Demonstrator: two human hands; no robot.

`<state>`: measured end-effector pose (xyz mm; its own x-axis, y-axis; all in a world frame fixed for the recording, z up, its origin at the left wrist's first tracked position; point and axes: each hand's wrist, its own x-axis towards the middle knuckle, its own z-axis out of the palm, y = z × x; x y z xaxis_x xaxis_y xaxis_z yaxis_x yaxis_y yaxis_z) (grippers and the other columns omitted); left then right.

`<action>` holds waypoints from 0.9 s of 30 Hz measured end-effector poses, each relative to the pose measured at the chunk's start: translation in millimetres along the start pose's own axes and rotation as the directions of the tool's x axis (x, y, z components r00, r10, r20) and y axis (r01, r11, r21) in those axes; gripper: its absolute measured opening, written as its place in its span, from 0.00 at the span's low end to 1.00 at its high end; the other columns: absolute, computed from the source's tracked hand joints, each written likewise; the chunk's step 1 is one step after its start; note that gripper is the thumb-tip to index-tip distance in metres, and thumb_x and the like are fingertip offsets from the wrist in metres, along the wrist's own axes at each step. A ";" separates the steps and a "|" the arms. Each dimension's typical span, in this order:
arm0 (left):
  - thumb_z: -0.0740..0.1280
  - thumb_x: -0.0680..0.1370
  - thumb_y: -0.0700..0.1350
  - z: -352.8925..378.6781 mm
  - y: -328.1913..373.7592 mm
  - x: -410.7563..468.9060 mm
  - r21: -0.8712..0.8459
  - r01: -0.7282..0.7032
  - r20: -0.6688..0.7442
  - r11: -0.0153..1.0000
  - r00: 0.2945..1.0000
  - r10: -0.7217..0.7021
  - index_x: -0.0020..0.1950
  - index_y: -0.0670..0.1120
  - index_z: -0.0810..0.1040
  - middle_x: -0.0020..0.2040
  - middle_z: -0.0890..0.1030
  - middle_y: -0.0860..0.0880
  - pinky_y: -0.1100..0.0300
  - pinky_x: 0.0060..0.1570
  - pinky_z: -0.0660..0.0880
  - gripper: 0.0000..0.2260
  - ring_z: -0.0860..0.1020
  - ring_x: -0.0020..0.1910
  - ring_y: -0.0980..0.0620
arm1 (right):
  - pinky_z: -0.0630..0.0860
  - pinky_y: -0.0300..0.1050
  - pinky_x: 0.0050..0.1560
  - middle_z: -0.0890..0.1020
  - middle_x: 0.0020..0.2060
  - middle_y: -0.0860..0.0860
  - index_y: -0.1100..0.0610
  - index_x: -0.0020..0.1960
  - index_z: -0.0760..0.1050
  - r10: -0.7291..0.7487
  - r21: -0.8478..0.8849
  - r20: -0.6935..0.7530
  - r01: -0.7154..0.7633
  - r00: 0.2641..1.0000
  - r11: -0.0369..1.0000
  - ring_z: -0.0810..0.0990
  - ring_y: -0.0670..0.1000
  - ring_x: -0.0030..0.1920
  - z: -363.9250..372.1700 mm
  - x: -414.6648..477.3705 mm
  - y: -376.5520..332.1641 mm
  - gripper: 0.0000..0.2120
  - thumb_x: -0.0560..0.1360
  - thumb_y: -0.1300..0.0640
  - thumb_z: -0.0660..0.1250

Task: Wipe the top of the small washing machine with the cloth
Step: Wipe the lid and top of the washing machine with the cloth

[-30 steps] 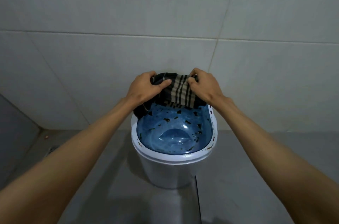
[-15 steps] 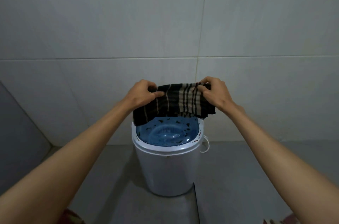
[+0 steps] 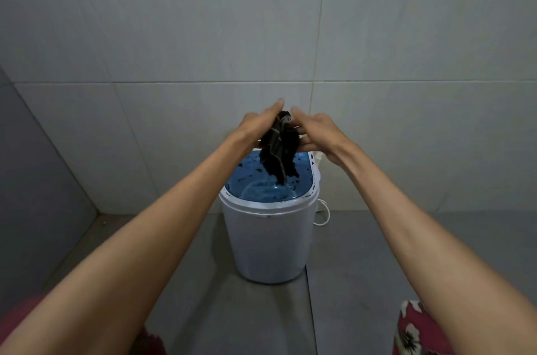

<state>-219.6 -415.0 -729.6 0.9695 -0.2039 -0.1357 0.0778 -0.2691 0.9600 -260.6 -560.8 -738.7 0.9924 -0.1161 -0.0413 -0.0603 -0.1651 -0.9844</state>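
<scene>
Grey tiled wall [image 3: 174, 35] and grey floor [image 3: 363, 253], corner setting. Left hand [image 3: 255, 125]: fingers extended, pressed flat against one side of the cloth. Right hand [image 3: 316, 130]: fingers stretched out, pressed against the other side. Cloth [image 3: 280, 148]: dark, striped, bunched between both palms, its tail hanging just above the lid. Small washing machine [image 3: 270, 241]: white tub, blue translucent lid [image 3: 261, 189] speckled with dark bits, standing on the floor below the hands. White cord [image 3: 324, 213]: beside the tub.
</scene>
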 end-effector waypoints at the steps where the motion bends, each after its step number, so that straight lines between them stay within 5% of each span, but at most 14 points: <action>1: 0.67 0.69 0.70 0.0 2.1 -5.0 0.036 -0.009 0.034 0.999 0.999 0.008 0.63 0.45 0.79 0.55 0.83 0.47 0.57 0.48 0.76 0.34 0.81 0.51 0.49 | 0.83 0.52 0.49 0.84 0.48 0.60 0.63 0.56 0.79 0.055 0.087 0.068 -0.061 0.996 0.994 0.85 0.60 0.49 -2.0 -2.2 -0.2 0.28 0.80 0.39 0.54; 3: 0.72 0.68 0.64 -4.5 4.2 -10.4 0.114 -0.048 0.088 0.992 0.995 0.038 0.58 0.45 0.81 0.51 0.84 0.47 0.57 0.48 0.78 0.28 0.82 0.50 0.49 | 0.80 0.55 0.55 0.82 0.55 0.62 0.65 0.61 0.76 0.131 0.258 0.188 -0.178 0.973 0.950 0.82 0.63 0.55 -11.0 -4.3 1.4 0.38 0.80 0.34 0.45; 5: 0.74 0.71 0.45 -11.1 6.9 -14.3 0.155 -0.116 0.196 0.981 0.977 0.084 0.58 0.43 0.81 0.52 0.84 0.44 0.53 0.53 0.80 0.16 0.83 0.52 0.45 | 0.76 0.56 0.61 0.80 0.59 0.62 0.65 0.64 0.74 0.145 0.367 0.266 -0.239 0.953 0.899 0.80 0.63 0.60 -21.5 -5.1 2.9 0.39 0.79 0.34 0.43; 7: 0.70 0.70 0.33 -15.3 8.5 -17.0 0.232 -0.184 0.280 0.955 0.953 0.115 0.60 0.43 0.79 0.54 0.83 0.43 0.52 0.56 0.79 0.18 0.82 0.53 0.45 | 0.75 0.56 0.63 0.80 0.60 0.61 0.64 0.65 0.74 0.123 0.380 0.344 -0.258 0.931 0.888 0.79 0.61 0.61 -28.9 -7.7 1.6 0.36 0.80 0.37 0.45; 9: 0.65 0.71 0.30 -14.2 7.7 -19.5 0.363 -0.266 0.262 0.893 0.949 0.176 0.58 0.42 0.78 0.49 0.81 0.43 0.56 0.50 0.79 0.17 0.79 0.47 0.47 | 0.75 0.54 0.63 0.82 0.60 0.59 0.62 0.64 0.76 0.107 0.272 0.381 -0.222 0.918 0.936 0.81 0.59 0.60 -31.3 -12.7 -3.1 0.27 0.81 0.44 0.51; 11: 0.61 0.73 0.31 -9.9 3.9 -21.2 0.421 -0.326 0.200 0.846 0.944 0.264 0.57 0.39 0.80 0.44 0.79 0.45 0.64 0.40 0.75 0.15 0.76 0.43 0.49 | 0.80 0.49 0.56 0.85 0.53 0.54 0.59 0.59 0.80 0.080 -0.011 0.272 -0.080 0.959 0.997 0.84 0.55 0.53 -26.7 -16.8 -6.3 0.15 0.79 0.52 0.61; 13: 0.60 0.74 0.34 -4.8 0.6 -23.6 0.356 -0.322 0.159 0.877 0.946 0.282 0.56 0.41 0.82 0.43 0.80 0.46 0.64 0.39 0.74 0.15 0.77 0.42 0.51 | 0.80 0.43 0.44 0.85 0.44 0.49 0.55 0.50 0.80 -0.053 -0.344 0.024 0.058 0.998 0.937 0.81 0.51 0.46 -20.1 -16.0 -4.1 0.07 0.75 0.54 0.68; 15: 0.59 0.74 0.34 -3.5 -5.4 -23.4 0.250 -0.256 0.133 0.934 0.964 0.229 0.53 0.44 0.82 0.40 0.80 0.48 0.63 0.38 0.74 0.15 0.77 0.39 0.53 | 0.76 0.45 0.46 0.78 0.46 0.49 0.53 0.53 0.75 -0.219 -0.502 -0.171 0.106 0.961 0.858 0.77 0.50 0.47 -16.1 -13.3 7.0 0.16 0.70 0.48 0.74; 17: 0.57 0.70 0.31 -6.4 -13.3 -20.5 0.197 -0.180 0.128 0.964 0.979 0.157 0.53 0.42 0.82 0.39 0.79 0.46 0.61 0.37 0.72 0.19 0.75 0.38 0.51 | 0.74 0.48 0.57 0.73 0.55 0.50 0.52 0.62 0.70 -0.137 -0.378 -0.151 0.071 0.979 0.923 0.74 0.50 0.55 -17.1 -10.1 23.1 0.27 0.69 0.44 0.75; 19: 0.54 0.65 0.30 -11.6 -29.0 -16.3 0.134 -0.114 0.198 0.984 0.976 0.087 0.55 0.36 0.79 0.39 0.75 0.44 0.59 0.35 0.68 0.22 0.72 0.38 0.50 | 0.73 0.52 0.62 0.77 0.60 0.49 0.53 0.64 0.72 0.052 -0.195 0.026 -0.046 0.998 0.980 0.77 0.50 0.59 -15.9 -9.7 39.7 0.26 0.72 0.43 0.72; 21: 0.55 0.63 0.32 -17.4 -45.6 -12.5 0.051 -0.026 0.293 0.998 0.956 0.010 0.54 0.37 0.78 0.38 0.74 0.45 0.60 0.35 0.68 0.23 0.71 0.38 0.50 | 0.77 0.50 0.56 0.83 0.57 0.51 0.56 0.63 0.76 0.108 -0.081 0.143 -0.097 0.984 0.992 0.81 0.51 0.53 -10.5 -5.1 57.8 0.20 0.75 0.47 0.69; 23: 0.58 0.62 0.35 -22.8 -59.1 -7.4 0.005 0.040 0.330 0.999 0.943 -0.040 0.52 0.40 0.78 0.41 0.75 0.44 0.59 0.40 0.70 0.21 0.72 0.41 0.49 | 0.77 0.45 0.46 0.84 0.51 0.51 0.56 0.62 0.78 0.074 -0.039 0.110 -0.071 0.991 0.997 0.82 0.48 0.47 -2.4 0.8 68.0 0.15 0.78 0.51 0.67; 27: 0.65 0.74 0.46 -39.9 -78.6 0.8 0.116 0.021 0.181 0.993 0.983 -0.042 0.59 0.45 0.80 0.55 0.82 0.46 0.57 0.48 0.77 0.15 0.79 0.52 0.50 | 0.76 0.41 0.47 0.84 0.48 0.51 0.56 0.58 0.80 0.048 -0.171 0.093 -0.032 0.995 0.985 0.82 0.49 0.47 8.7 9.2 74.3 0.11 0.80 0.52 0.63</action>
<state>-215.7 -356.4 -795.4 0.9074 -0.3591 -0.2183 0.0709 -0.3811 0.9218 -255.0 -565.6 -813.7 0.9940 -0.0324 -0.1042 -0.1091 -0.3263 -0.9389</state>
